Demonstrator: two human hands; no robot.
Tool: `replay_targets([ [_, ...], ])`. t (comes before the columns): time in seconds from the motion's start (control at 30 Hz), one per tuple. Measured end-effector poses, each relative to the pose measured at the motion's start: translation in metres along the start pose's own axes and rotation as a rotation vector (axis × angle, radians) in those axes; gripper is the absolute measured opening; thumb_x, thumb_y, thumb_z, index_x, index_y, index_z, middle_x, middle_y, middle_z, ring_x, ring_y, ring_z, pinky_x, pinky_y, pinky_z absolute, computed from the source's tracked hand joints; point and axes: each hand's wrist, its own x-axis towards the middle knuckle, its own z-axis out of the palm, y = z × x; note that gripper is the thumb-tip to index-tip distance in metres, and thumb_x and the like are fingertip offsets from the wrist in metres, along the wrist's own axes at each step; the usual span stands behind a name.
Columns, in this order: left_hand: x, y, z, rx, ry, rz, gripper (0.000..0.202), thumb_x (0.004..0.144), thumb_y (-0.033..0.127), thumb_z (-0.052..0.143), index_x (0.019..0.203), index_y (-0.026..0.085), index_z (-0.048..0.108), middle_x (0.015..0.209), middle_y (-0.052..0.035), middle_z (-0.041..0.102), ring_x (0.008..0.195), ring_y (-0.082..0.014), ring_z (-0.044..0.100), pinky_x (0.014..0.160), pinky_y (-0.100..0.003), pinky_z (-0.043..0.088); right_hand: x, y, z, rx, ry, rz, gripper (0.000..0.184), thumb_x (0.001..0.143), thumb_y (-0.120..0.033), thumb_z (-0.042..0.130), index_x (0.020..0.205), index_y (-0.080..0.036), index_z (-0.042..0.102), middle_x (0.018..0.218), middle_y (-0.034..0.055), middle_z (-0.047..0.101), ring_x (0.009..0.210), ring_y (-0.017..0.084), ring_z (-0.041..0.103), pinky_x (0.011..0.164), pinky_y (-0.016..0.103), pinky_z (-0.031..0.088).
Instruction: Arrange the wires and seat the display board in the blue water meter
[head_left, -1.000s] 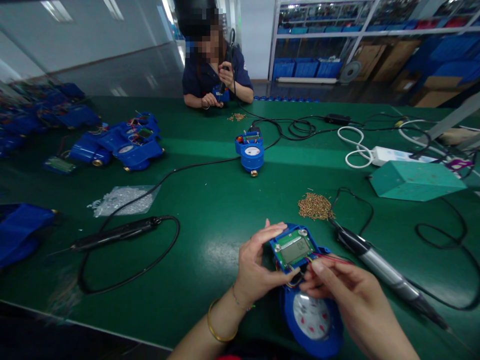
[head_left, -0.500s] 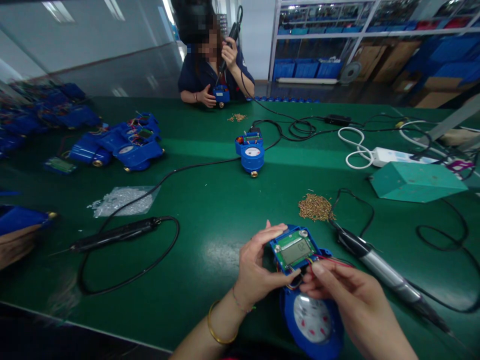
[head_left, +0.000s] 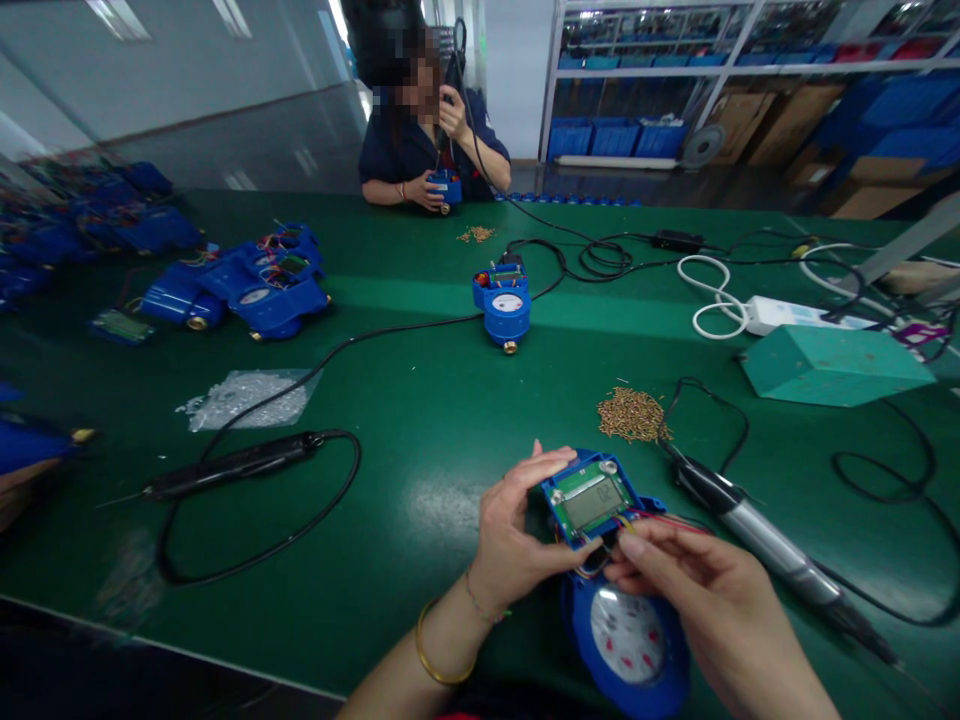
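A blue water meter (head_left: 628, 640) with a white dial lies at the table's near edge. Above the dial sits its green display board (head_left: 592, 498) in a blue frame, with red and yellow wires coming out beside it. My left hand (head_left: 510, 535) grips the board's left side, thumb near its lower edge. My right hand (head_left: 694, 590) pinches at the wires just below the board. An electric screwdriver (head_left: 765, 545) lies right of my hands. A heap of brass screws (head_left: 631, 413) sits just beyond the meter.
A second screwdriver (head_left: 232, 465) with a looped cable lies to the left, near a bag of small parts (head_left: 247, 395). A finished meter (head_left: 504, 305) stands mid-table, several blue meters (head_left: 251, 285) at left. A green box (head_left: 829, 362) and power strip (head_left: 787, 312) sit right. A person (head_left: 431, 130) works opposite.
My hands and the meter have hardly moved. The person opposite has raised a screwdriver from the meter up to head height. The blue object at the far left edge has slid out of view.
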Motion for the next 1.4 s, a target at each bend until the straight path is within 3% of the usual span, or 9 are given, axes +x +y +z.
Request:
replay_targets([
  [0.23, -0.001, -0.001, 0.000, 0.017, 0.000, 0.021, 0.067, 0.067, 0.028, 0.087, 0.126, 0.021, 0.056, 0.121, -0.0130, 0.071, 0.116, -0.0294, 0.068, 0.116, -0.061, 0.038, 0.001, 0.006, -0.002, -0.008, 0.046, -0.023, 0.040, 0.060, -0.045, 0.093, 0.078, -0.015, 0.075, 0.075, 0.0069, 0.073, 0.060, 0.017, 0.069, 0.057, 0.021, 0.059],
  [0.6, -0.002, 0.004, 0.003, -0.027, 0.011, -0.060, 0.065, 0.068, 0.030, 0.087, 0.125, 0.020, 0.058, 0.121, -0.0120, 0.071, 0.117, -0.0283, 0.067, 0.117, -0.056, 0.040, 0.003, 0.003, -0.002, -0.069, -0.073, -0.024, 0.036, 0.065, -0.047, 0.089, 0.071, -0.016, 0.073, 0.068, 0.0049, 0.070, 0.059, 0.014, 0.067, 0.059, 0.017, 0.056],
  [1.0, -0.001, 0.007, 0.006, -0.123, 0.045, -0.109, 0.065, 0.065, 0.022, 0.089, 0.124, 0.021, 0.061, 0.122, -0.0093, 0.071, 0.119, -0.0255, 0.066, 0.121, -0.051, 0.034, 0.007, 0.009, -0.005, -0.034, -0.049, -0.022, 0.036, 0.062, -0.046, 0.091, 0.072, -0.017, 0.074, 0.070, 0.0056, 0.071, 0.061, 0.016, 0.069, 0.061, 0.019, 0.059],
  [1.2, -0.006, 0.010, 0.009, -0.228, 0.074, -0.252, 0.064, 0.064, 0.019, 0.089, 0.122, 0.022, 0.062, 0.124, -0.0092, 0.070, 0.122, -0.0258, 0.064, 0.122, -0.049, 0.033, 0.009, 0.006, -0.007, -0.139, -0.088, -0.013, 0.041, 0.062, -0.052, 0.089, 0.068, -0.014, 0.073, 0.068, 0.0084, 0.071, 0.062, 0.019, 0.070, 0.062, 0.023, 0.060],
  [1.4, -0.010, 0.012, 0.011, -0.331, 0.094, -0.364, 0.063, 0.063, 0.021, 0.089, 0.121, 0.024, 0.063, 0.127, -0.0087, 0.069, 0.123, -0.0252, 0.063, 0.113, -0.040, 0.046, 0.004, 0.001, -0.002, -0.154, -0.077, -0.008, 0.041, 0.062, -0.053, 0.088, 0.067, -0.015, 0.074, 0.069, 0.0085, 0.072, 0.061, 0.018, 0.070, 0.061, 0.021, 0.059],
])
